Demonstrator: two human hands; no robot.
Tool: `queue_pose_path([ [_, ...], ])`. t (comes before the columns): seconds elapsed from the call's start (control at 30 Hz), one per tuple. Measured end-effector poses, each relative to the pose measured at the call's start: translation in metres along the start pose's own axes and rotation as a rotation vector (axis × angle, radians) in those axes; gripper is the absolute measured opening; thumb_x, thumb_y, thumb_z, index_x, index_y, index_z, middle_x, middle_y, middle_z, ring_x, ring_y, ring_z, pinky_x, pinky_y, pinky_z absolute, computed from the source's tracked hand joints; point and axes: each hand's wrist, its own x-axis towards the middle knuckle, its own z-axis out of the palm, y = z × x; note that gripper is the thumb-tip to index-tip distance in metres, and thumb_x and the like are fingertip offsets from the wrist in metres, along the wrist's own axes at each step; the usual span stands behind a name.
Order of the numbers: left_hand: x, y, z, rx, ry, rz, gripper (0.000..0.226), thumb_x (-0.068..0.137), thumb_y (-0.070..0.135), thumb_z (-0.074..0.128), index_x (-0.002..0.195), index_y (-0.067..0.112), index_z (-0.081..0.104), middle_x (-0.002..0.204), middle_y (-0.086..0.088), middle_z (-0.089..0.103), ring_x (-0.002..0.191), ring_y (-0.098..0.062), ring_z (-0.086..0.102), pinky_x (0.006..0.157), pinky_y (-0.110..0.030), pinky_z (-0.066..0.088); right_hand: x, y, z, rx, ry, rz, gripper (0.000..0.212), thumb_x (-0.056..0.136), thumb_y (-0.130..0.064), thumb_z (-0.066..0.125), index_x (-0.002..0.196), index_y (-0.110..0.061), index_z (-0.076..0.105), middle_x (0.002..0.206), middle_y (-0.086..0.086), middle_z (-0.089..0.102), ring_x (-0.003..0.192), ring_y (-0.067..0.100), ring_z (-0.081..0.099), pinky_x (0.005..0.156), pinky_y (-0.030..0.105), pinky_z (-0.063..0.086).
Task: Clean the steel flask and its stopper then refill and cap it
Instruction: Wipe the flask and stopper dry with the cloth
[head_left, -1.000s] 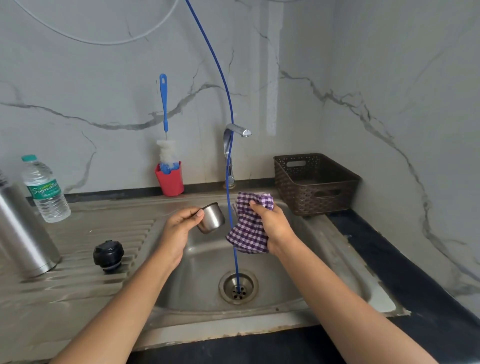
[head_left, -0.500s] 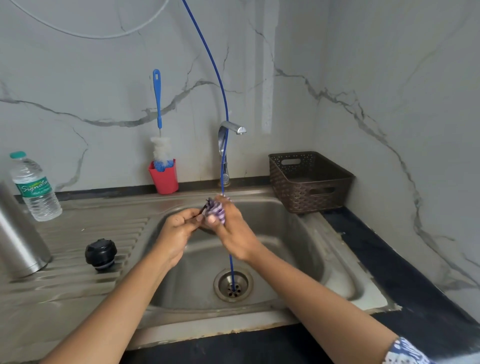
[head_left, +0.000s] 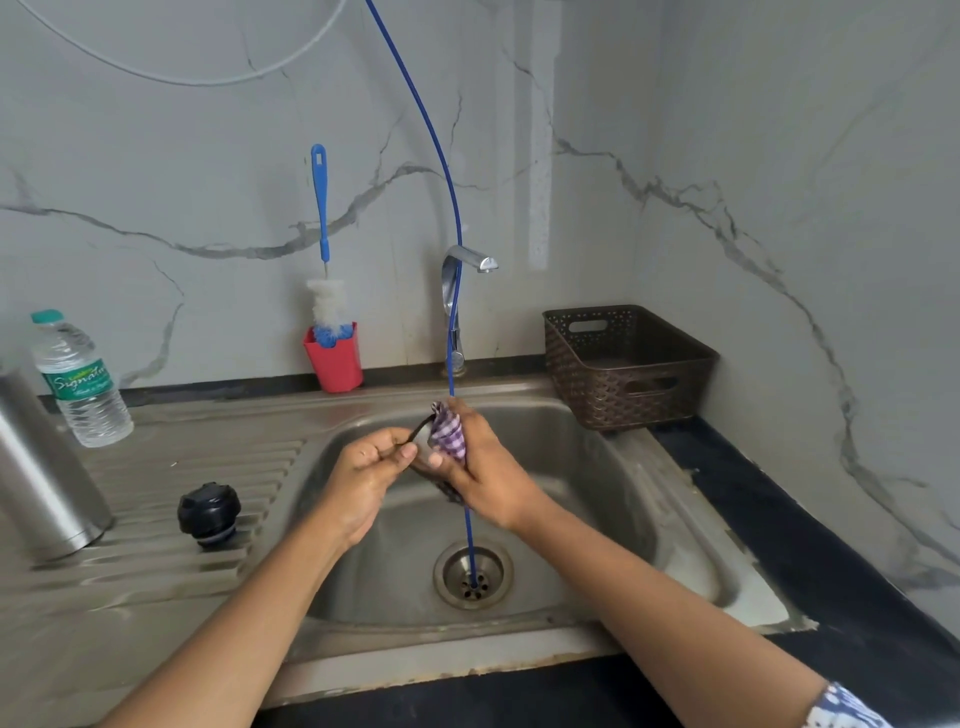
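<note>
Hands together over the sink (head_left: 597, 467): left hand (head_left: 363, 467) pinches a small steel cup (head_left: 422, 445), mostly hidden; right hand (head_left: 493, 478) grips the checked cloth (head_left: 448, 436) pressed into it. Twisting the cloth against a firm hold should dry it well. Stopper (head_left: 209, 513) lies left of the hands, flask (head_left: 41, 467) farther left.

1. Above the sink (head_left: 597, 467), the left hand (head_left: 363, 467) pinches a steel cup (head_left: 423, 447) by its rim; the right hand (head_left: 488, 478) grips a purple checked cloth (head_left: 448, 435) bunched against it.
2. The black stopper (head_left: 209, 512) and steel flask (head_left: 41, 467) stand apart on the left drainboard (head_left: 156, 467).
</note>
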Motion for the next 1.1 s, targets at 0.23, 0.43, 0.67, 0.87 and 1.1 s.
queue_pose_path([
  [0.23,0.002,-0.002,-0.001,-0.033,0.019,-0.007,0.011,0.082,0.009,0.063,0.088,0.009,0.073,0.085,-0.008,0.072,0.081,-0.013,0.065,0.077,-0.022,0.051,0.002,-0.004,0.008,-0.067,0.082,-0.038,0.072,0.079,-0.035,0.075,0.137,-0.011,0.040,0.136,0.006,0.049,0.127,0.017,0.045,0.108,0.028,0.035],
  [0.43,-0.001,0.000,0.002,-0.008,-0.120,-0.043,0.052,0.064,0.049,0.081,0.102,0.014,0.075,0.098,-0.012,0.072,0.093,-0.016,0.066,0.084,-0.020,0.050,-0.002,0.006,-0.008,0.077,0.131,0.105,0.066,0.068,-0.029,0.084,0.124,-0.018,0.051,0.111,-0.007,0.061,0.102,0.006,0.057,0.083,0.012,0.042],
  [0.67,0.007,0.010,0.011,-0.046,0.099,-0.110,0.019,0.089,0.000,0.053,0.086,0.007,0.071,0.077,-0.002,0.072,0.073,-0.013,0.064,0.074,-0.026,0.054,-0.003,0.007,-0.003,-0.775,0.155,-0.388,0.060,0.082,-0.013,0.052,0.140,0.001,0.041,0.139,0.019,0.048,0.126,0.033,0.048,0.105,0.041,0.042],
  [0.87,0.004,0.009,-0.004,-0.087,-0.033,-0.086,0.049,0.050,0.045,0.089,0.083,0.011,0.077,0.080,-0.004,0.072,0.075,-0.012,0.067,0.070,-0.021,0.056,-0.006,0.002,-0.002,-0.644,0.044,-0.466,0.076,0.092,-0.053,0.044,0.145,0.000,0.032,0.148,0.018,0.036,0.139,0.028,0.032,0.117,0.038,0.023],
  [1.1,0.004,-0.002,-0.006,0.048,0.001,-0.015,0.012,0.076,0.011,0.067,0.088,0.009,0.070,0.080,-0.005,0.072,0.079,-0.013,0.065,0.081,-0.026,0.050,-0.004,-0.001,-0.010,-0.069,0.047,-0.018,0.058,0.098,-0.040,0.043,0.145,-0.008,0.034,0.146,0.011,0.041,0.136,0.022,0.036,0.113,0.031,0.028],
])
